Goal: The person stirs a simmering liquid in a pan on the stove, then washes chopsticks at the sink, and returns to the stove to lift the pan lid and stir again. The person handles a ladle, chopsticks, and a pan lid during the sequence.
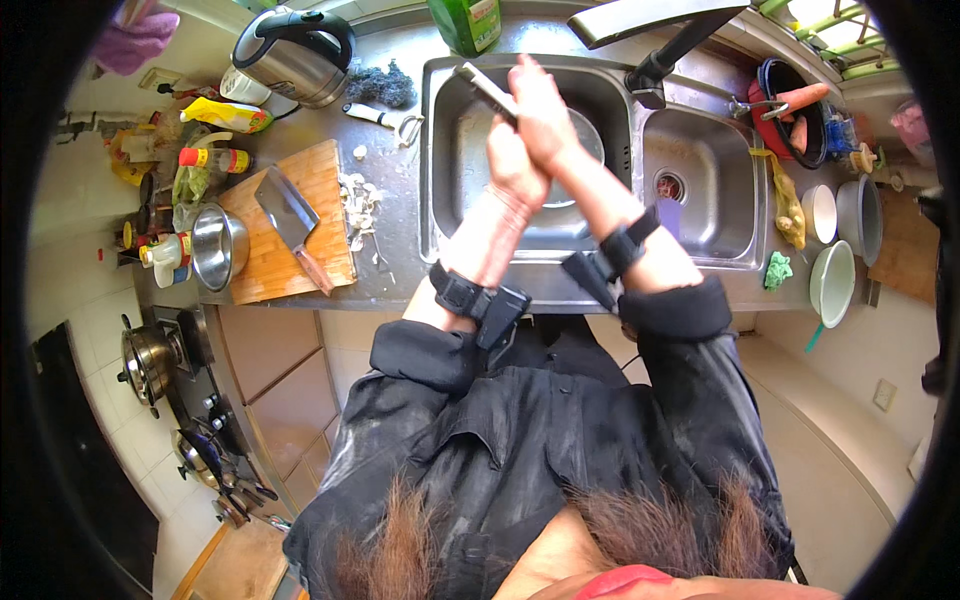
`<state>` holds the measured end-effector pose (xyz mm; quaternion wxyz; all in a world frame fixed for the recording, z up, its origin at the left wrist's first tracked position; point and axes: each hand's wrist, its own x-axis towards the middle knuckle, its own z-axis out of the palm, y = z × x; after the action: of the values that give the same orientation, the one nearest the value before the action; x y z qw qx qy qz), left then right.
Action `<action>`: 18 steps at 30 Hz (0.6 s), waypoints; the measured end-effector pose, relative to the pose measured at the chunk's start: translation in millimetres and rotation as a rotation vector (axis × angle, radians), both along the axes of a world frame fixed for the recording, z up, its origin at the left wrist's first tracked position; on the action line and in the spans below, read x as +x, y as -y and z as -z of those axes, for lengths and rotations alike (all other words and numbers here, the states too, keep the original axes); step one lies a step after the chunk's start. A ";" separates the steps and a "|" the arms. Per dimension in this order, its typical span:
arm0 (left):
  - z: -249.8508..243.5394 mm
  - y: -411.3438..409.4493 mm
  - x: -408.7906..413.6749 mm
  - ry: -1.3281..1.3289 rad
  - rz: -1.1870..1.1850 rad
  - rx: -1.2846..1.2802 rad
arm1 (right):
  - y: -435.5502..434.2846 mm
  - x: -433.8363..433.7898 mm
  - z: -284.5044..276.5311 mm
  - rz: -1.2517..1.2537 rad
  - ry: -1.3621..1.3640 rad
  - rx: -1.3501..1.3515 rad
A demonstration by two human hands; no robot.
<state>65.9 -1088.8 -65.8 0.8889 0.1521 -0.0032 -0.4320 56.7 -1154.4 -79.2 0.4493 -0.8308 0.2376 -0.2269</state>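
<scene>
Over the larger sink basin [461, 214], my left hand [521, 169] is closed around the lower end of a narrow silvery bar-like object [486, 88]; its exact kind is unclear. My right hand [541, 112] presses close against my left hand and the object, fingers extended and slightly blurred. Whether it grips the object is hidden. Below my hands, a round pale vessel [591, 135] sits in the basin, partly covered by them. The black faucet [651, 75] with its broad spout rises behind, to the right of my hands.
Left on the counter, a cleaver [289, 206] lies on a wooden cutting board [330, 169] beside a steel bowl [219, 247]. Peelings [360, 206], a peeler [382, 120] and an electric kettle [300, 60] are near. Right stand a smaller basin [705, 202], a red basket [769, 135] with carrots, and bowls [832, 281].
</scene>
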 end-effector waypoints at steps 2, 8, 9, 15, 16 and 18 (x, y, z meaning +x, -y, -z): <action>-0.3 -1.8 1.8 0.050 0.019 0.154 | 2.8 -0.4 -17.3 -0.125 -0.208 -0.222; -12.2 4.9 -1.2 0.140 0.010 0.101 | 29.1 18.4 42.2 0.055 -0.118 -0.073; -8.4 3.1 7.2 0.108 -0.007 0.103 | 15.3 17.8 37.8 0.038 -0.068 -0.040; -11.9 -6.0 9.9 0.057 0.084 -0.045 | 27.4 23.5 55.2 0.064 -0.185 -0.066; -14.9 -9.4 6.6 0.112 0.059 -0.039 | 17.7 20.1 27.8 0.190 -0.061 0.366; -4.7 -4.8 14.7 0.287 -0.004 0.136 | 7.8 13.1 18.6 0.044 -0.136 0.228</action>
<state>80.5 -1083.9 -61.1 0.8677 0.2721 -0.1009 -0.4035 69.8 -1162.2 -97.9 0.5186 -0.7824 0.3097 -0.1516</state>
